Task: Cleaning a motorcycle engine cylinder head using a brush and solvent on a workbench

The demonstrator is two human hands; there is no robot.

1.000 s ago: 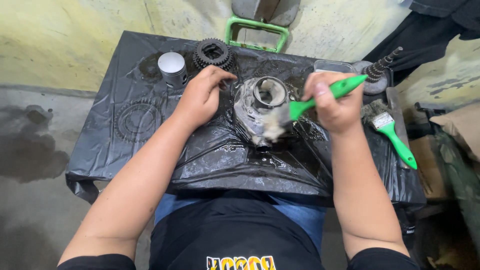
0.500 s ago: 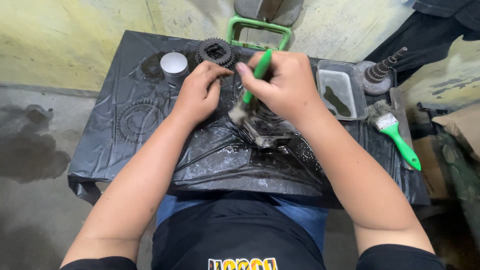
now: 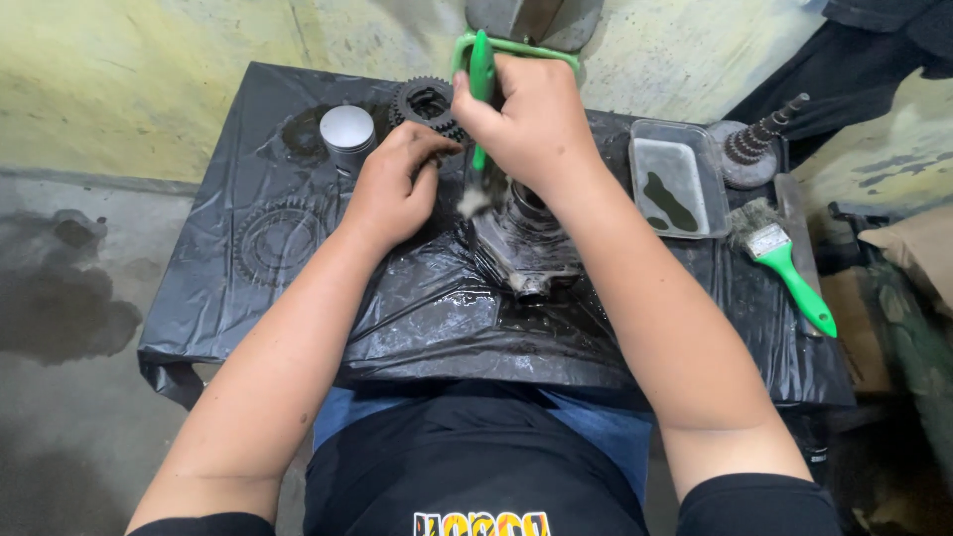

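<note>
Holding the green-handled brush point(image 3: 479, 109) upright, your right hand point(image 3: 526, 119) has its grip wrapped tight around the handle, and the bristle end sits just below your fist, touching the left side of the grey metal engine part point(image 3: 526, 243). That part lies in the middle of the desk point(image 3: 298, 298), on wet black plastic sheeting, directly under and in front of your right hand, with its round opening partly hidden by your wrist. Your left hand point(image 3: 397, 189) rests on the sheeting just left of the part, fingers curled and pressed down; you hold nothing in that grip that can be made out. Behind your left hand stand a dark toothed gear point(image 3: 425, 102) and a small silver cylinder point(image 3: 347, 131), close together. Further left, a large ring gear point(image 3: 278, 238) lies flat. To your right sits a clear shallow tray point(image 3: 675, 184) with dark liquid, a threaded shaft piece point(image 3: 754, 144) behind it, and a second green brush point(image 3: 784, 260) lying well apart from both hands.
</note>
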